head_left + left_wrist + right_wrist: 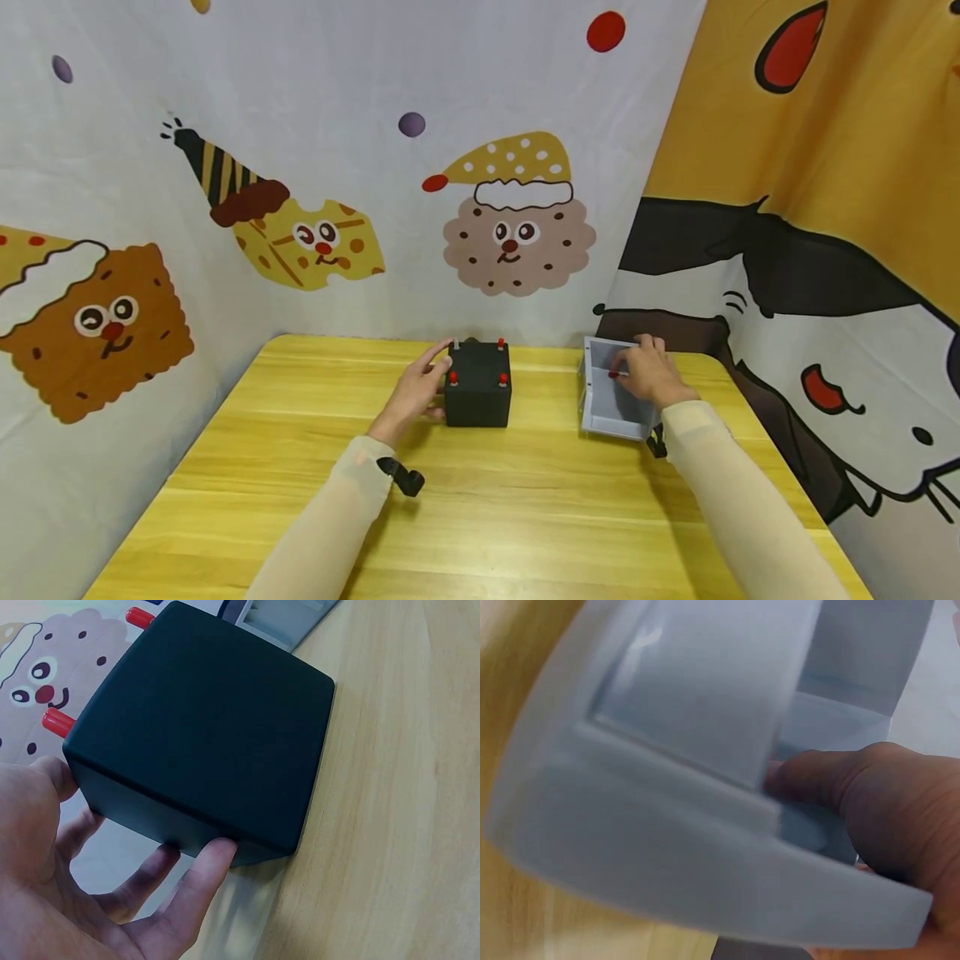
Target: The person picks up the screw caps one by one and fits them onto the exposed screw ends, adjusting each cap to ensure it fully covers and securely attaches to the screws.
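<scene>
A black box stands at the back middle of the table, with red caps on three top corners and a bare metal post at the back left corner. My left hand rests against the box's left side. In the left wrist view, its fingers touch the box's side. To the right, my right hand reaches into a grey open-fronted bin. A small red cap shows at its fingertips, seemingly pinched. The bin wall hides those fingertips in the right wrist view.
Both objects stand near the back edge of the wooden table. A printed curtain hangs close behind and along the sides. Table surface separates the box from the bin.
</scene>
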